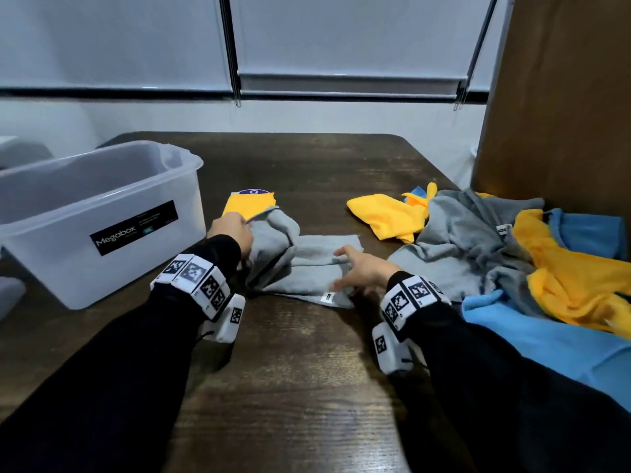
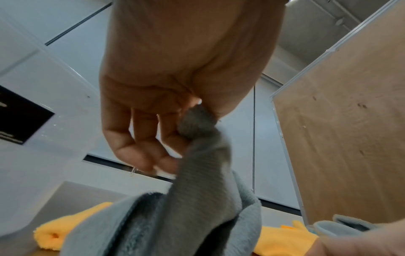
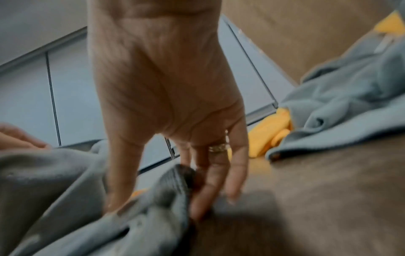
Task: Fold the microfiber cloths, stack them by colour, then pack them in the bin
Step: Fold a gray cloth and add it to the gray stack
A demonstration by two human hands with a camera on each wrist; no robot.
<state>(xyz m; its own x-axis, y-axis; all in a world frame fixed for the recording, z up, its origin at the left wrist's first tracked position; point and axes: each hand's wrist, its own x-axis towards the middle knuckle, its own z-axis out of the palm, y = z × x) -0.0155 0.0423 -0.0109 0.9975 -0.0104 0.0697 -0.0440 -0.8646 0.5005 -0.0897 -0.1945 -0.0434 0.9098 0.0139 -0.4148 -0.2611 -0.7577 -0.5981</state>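
Observation:
A grey cloth [image 1: 307, 268] lies partly folded at the middle of the dark wooden table [image 1: 290, 370]. My left hand [image 1: 244, 225] pinches its raised left end; the left wrist view shows thumb and forefinger closed on a grey cloth [image 2: 197, 207] corner. My right hand [image 1: 341, 271] is on the cloth's right part, near a white label. In the right wrist view the right hand [image 3: 157, 199] has a fold of the grey cloth [image 3: 54, 181] between thumb and fingers. A folded yellow cloth [image 1: 247, 204] lies just behind the left hand. The clear plastic bin [image 1: 51, 233] stands at the left.
An unfolded heap lies at the right: a yellow cloth [image 1: 386, 213], a grey cloth [image 1: 461, 240], a blue cloth [image 1: 529, 332] and another yellow cloth [image 1: 580, 288]. A tall brown board [image 1: 563, 97] stands behind that heap. Window blinds fill the back.

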